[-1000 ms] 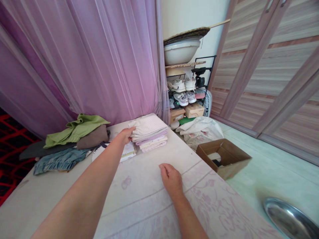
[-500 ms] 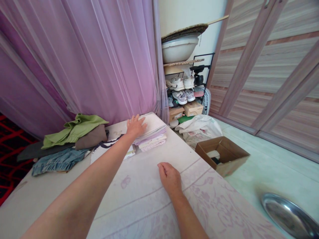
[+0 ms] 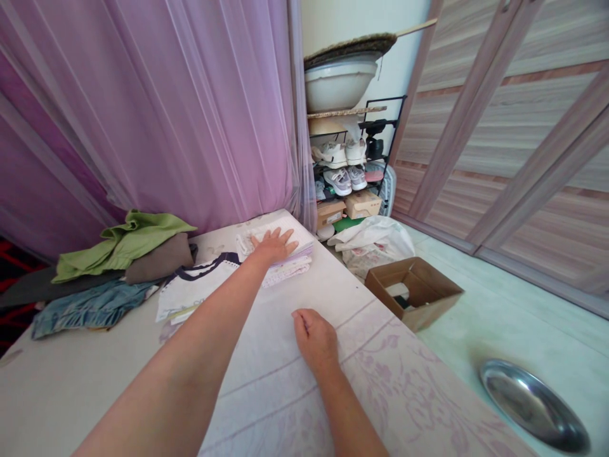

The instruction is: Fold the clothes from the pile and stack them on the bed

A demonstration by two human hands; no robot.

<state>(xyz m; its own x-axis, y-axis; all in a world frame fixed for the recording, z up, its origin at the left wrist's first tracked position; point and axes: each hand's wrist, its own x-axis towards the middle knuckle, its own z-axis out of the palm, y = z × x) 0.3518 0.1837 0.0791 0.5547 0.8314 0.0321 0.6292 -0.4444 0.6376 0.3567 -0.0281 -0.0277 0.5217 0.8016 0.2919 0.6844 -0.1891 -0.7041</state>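
My left hand (image 3: pixel 273 246) lies with fingers spread on top of a stack of folded white and lilac cloths (image 3: pixel 299 247) near the far corner of the bed (image 3: pixel 257 355). Closer to me, my right hand (image 3: pixel 314 336) rests on the sheet in a loose fist, and whether anything is inside it is hidden. Left of the stack is a white shirt with a dark neckline (image 3: pixel 190 285), partly covered by my left forearm. Farther left sit a green garment (image 3: pixel 124 244), a brown folded garment (image 3: pixel 159 259) and blue denim clothing (image 3: pixel 90 308).
A purple curtain (image 3: pixel 190 114) hangs along the far side. Beyond the bed's right edge stand a shoe rack (image 3: pixel 390 143) with a white basin (image 3: pixel 340 86) on top, a white plastic bag (image 3: pixel 375 241), an open cardboard box (image 3: pixel 428 292) and a metal basin (image 3: pixel 533 403) on the floor.
My left hand has slid to the right across the top of the cloth stack, its fingers still spread. The view has shifted slightly. My right fist stays on the sheet.
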